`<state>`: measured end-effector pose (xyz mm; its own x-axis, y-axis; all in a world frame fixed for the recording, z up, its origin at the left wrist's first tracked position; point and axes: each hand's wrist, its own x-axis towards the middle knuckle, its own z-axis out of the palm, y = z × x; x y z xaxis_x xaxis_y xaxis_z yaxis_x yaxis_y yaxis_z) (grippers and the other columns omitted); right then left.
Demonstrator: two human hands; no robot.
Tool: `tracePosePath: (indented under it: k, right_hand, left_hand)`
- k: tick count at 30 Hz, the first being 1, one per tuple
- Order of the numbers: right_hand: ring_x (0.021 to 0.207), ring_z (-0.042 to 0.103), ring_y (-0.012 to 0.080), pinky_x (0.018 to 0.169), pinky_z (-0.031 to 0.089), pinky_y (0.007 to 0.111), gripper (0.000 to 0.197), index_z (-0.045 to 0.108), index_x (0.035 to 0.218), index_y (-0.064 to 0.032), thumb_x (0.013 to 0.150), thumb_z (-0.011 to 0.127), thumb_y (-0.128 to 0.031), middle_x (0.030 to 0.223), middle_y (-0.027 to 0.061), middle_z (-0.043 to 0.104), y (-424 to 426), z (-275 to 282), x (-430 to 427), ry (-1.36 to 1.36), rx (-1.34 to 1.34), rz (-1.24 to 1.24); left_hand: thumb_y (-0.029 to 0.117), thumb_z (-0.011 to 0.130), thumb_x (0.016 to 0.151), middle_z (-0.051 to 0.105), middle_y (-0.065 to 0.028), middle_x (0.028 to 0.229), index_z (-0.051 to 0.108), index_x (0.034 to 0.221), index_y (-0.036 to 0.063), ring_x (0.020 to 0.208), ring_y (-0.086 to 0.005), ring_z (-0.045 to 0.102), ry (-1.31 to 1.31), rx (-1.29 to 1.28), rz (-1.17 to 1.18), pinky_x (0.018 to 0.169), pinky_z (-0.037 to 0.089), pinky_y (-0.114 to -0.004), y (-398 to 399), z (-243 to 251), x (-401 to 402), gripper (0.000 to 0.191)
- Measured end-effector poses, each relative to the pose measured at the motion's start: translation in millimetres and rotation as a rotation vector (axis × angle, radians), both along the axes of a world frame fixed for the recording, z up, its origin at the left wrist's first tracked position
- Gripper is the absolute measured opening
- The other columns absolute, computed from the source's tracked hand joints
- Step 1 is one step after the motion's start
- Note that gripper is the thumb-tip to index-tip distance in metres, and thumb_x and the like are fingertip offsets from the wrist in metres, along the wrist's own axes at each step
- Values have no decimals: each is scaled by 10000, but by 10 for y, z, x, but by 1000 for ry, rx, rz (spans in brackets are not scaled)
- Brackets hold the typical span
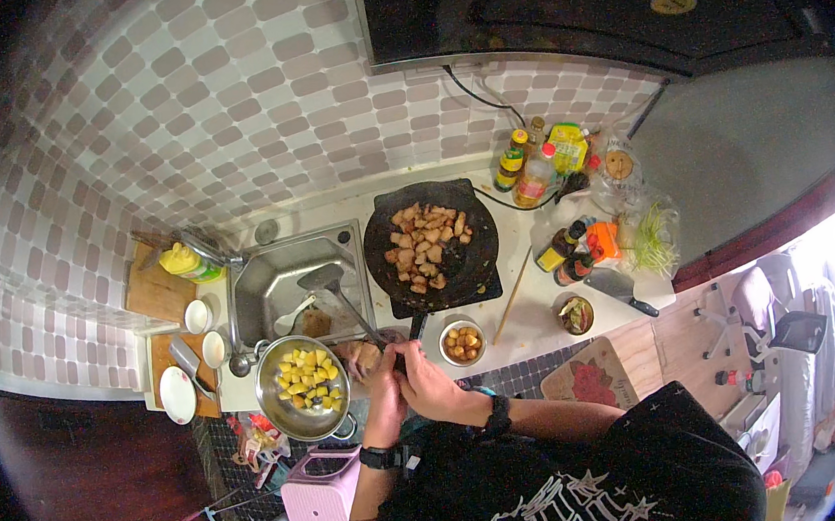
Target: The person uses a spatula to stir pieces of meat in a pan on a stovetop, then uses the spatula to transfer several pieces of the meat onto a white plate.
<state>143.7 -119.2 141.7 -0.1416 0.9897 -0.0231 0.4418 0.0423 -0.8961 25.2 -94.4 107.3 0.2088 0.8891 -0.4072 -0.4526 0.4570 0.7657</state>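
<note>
My left hand [385, 393] is closed around the handle end of a dark spatula [349, 306], whose blade hangs over the sink. Pressed up against it is my right hand [429, 386], fingers curled near the same handle end and close to the wok handle [418, 326]. Whether the right hand grips either handle is hidden. Beyond the hands, a black wok [475, 274] sits on a black cooktop [492, 295] with browned meat chunks [427, 241] in it. Left of my hands stands a steel two-handled pot [268, 388] holding diced yellow pieces, possibly potato [308, 376].
The steel sink [253, 276] contains a white spoon [295, 316]. Right of the wok are a small bowl of round brown pieces [463, 343], a chopstick [513, 296], several bottles [533, 174] and a cleaver [616, 289]. A knife [190, 365] and plate [177, 395] lie left.
</note>
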Motion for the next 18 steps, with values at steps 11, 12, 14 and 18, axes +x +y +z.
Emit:
tracePosePath:
  k: [11, 12, 14, 18]
  right_hand:
    - [760, 683, 410, 695, 544, 493, 385, 596, 1292, -88, 919, 509, -130, 827, 238, 689, 97, -1049, 1794, -514, -217, -225]
    - [775, 677, 422, 702, 541, 508, 474, 459, 1403, -124, 931, 483, -154, 836, 250, 685, 141, -1094, 1815, -579, -257, -136]
    - [744, 667, 437, 669, 535, 522, 677, 215, 1556, -158, 936, 485, -196, 809, 246, 680, 256, -1198, 1823, -675, -325, -21]
    - [705, 657, 436, 656, 534, 516, 642, 312, 1513, -95, 925, 541, -214, 774, 271, 659, 300, -1410, 1697, -637, -275, -132]
  left_hand:
    - [282, 515, 1033, 679, -133, 1146, 591, 964, 46, 1036, -208, 632, 114, -49, 164, 884, 496, -364, -413, 431, -664, 257]
    - [269, 473, 1049, 676, -129, 1142, 583, 954, 40, 1040, -209, 626, 212, -24, 160, 885, 488, -362, -488, 522, -702, 271]
    - [260, 449, 1057, 673, -126, 1127, 584, 968, 30, 1023, -209, 624, 192, -33, 175, 881, 485, -357, -626, 490, -839, 281]
    - [260, 463, 1052, 669, -125, 1120, 578, 975, 32, 995, -210, 629, 128, -81, 234, 888, 491, -367, -855, 543, -1058, 267]
